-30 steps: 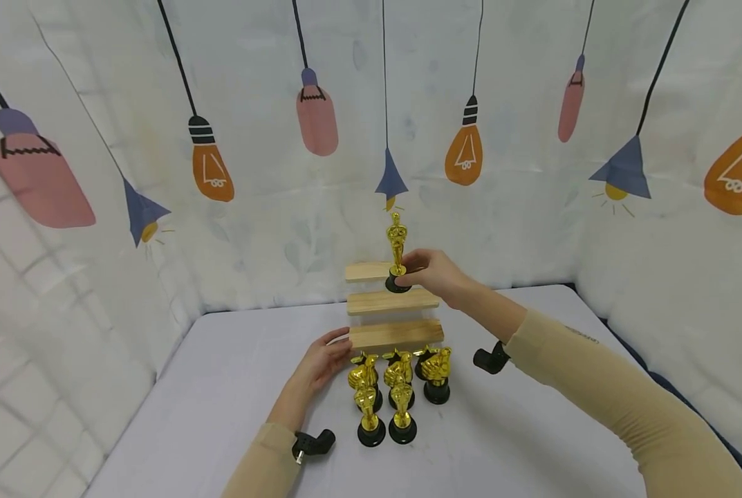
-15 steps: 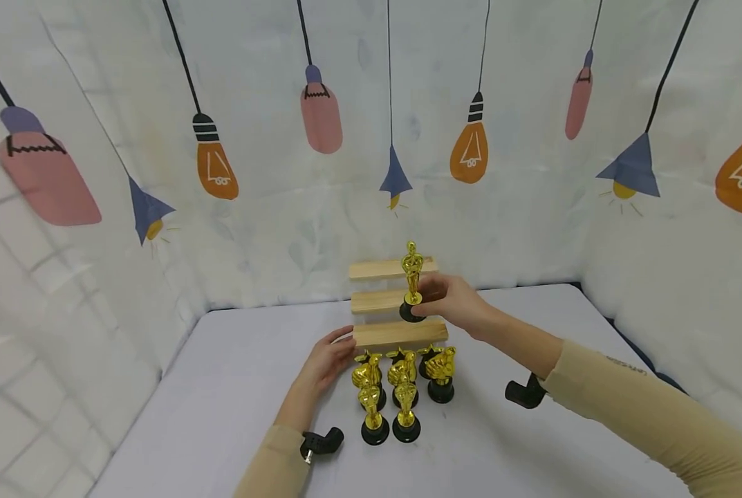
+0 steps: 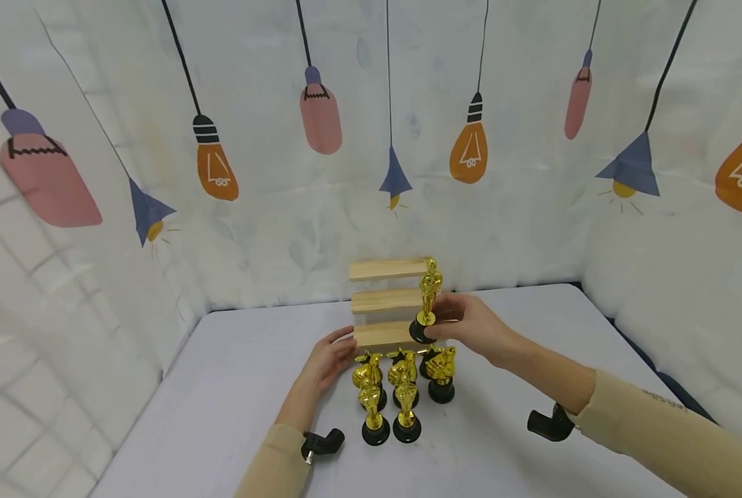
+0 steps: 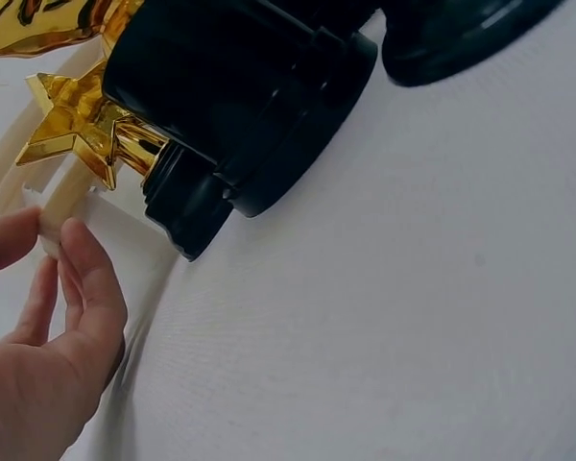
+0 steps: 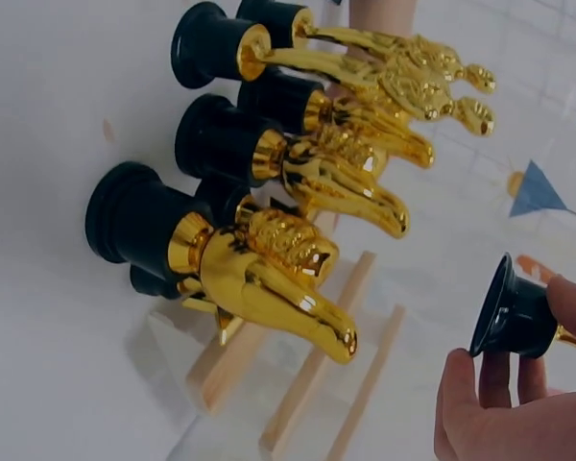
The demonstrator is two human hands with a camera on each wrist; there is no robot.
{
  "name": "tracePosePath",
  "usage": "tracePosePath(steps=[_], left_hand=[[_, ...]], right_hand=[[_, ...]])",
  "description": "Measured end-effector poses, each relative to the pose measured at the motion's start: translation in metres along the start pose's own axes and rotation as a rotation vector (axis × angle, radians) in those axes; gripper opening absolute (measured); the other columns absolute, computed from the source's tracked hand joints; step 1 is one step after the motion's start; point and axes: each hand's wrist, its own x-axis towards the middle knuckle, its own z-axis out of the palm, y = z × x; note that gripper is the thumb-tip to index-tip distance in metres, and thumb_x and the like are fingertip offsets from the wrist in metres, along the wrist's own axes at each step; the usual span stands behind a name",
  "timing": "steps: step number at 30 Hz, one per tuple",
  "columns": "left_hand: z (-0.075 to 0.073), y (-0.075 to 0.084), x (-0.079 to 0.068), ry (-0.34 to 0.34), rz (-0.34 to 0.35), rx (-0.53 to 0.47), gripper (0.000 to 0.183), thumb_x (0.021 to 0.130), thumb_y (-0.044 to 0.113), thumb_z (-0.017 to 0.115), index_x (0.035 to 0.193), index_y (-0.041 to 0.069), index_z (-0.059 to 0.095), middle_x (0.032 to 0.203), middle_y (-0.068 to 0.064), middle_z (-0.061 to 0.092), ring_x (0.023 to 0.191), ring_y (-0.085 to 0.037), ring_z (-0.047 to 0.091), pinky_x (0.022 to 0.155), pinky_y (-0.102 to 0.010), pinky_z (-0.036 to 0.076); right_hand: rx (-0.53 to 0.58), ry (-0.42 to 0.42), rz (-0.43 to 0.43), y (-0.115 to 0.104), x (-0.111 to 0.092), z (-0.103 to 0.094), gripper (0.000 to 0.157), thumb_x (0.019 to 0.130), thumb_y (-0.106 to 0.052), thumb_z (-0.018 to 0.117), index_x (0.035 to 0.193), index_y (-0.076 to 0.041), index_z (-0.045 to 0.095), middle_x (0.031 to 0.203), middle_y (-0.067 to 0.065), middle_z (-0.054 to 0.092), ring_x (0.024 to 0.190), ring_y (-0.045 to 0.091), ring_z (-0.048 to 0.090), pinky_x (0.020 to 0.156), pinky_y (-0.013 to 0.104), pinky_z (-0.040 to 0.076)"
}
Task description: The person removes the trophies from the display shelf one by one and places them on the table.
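Observation:
My right hand pinches a gold statuette trophy by its black base, upright in front of the right part of a three-tier wooden rack. In the right wrist view, thumb and fingers close round that black base. My left hand is at the rack's left side; in the left wrist view its thumb and fingers pinch the end of a plank. Before the rack stand star trophies, thumbs-up trophies and two more statuette trophies.
A white cloth covers the table. Behind the rack hangs a pale curtain printed with lamps. Several trophies crowd close together at the rack's front edge.
My right hand has brought the statuette trophy down from the top tier and to the right, near the lowest tier's level. My left hand stays at the rack.

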Motion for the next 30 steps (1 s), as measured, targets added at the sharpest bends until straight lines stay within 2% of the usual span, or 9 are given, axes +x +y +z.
tracePosePath(steps=[7,12,17,30], left_hand=[[0.0,-0.003,-0.002,0.002,0.005,0.003,0.05,0.1,-0.001,0.062,0.147,-0.005,0.048,0.126,-0.019,0.063,0.097,-0.015,0.067,0.083,-0.027,0.057],[0.0,-0.003,-0.003,0.013,0.004,-0.008,0.049,0.1,-0.001,0.062,0.147,-0.005,0.048,0.123,-0.017,0.064,0.095,-0.015,0.067,0.082,-0.027,0.057],[0.0,-0.001,-0.002,-0.001,0.013,-0.005,0.049,0.1,0.0,0.062,0.147,-0.006,0.048,0.122,-0.017,0.064,0.097,-0.015,0.067,0.083,-0.027,0.057],[-0.001,-0.002,-0.001,0.0,0.013,0.011,0.05,0.099,0.0,0.063,0.147,-0.006,0.048,0.124,-0.019,0.063,0.097,-0.015,0.067,0.082,-0.026,0.057]], right_hand=[[0.015,-0.015,-0.025,0.003,-0.02,0.004,0.038,0.092,-0.012,0.078,0.124,0.001,0.063,0.118,0.012,0.066,0.118,0.029,0.06,0.096,0.04,0.055],[0.03,-0.029,-0.021,0.01,-0.033,0.008,0.041,0.092,-0.013,0.078,0.125,0.003,0.061,0.119,0.013,0.065,0.119,0.031,0.06,0.096,0.039,0.055],[0.052,-0.037,-0.032,0.021,-0.041,0.01,0.043,0.092,-0.012,0.078,0.127,0.005,0.06,0.121,0.014,0.065,0.118,0.032,0.062,0.094,0.036,0.057],[0.092,-0.053,0.005,0.047,-0.058,0.021,0.046,0.089,-0.009,0.079,0.128,0.008,0.06,0.12,0.014,0.066,0.116,0.036,0.064,0.09,0.032,0.058]])
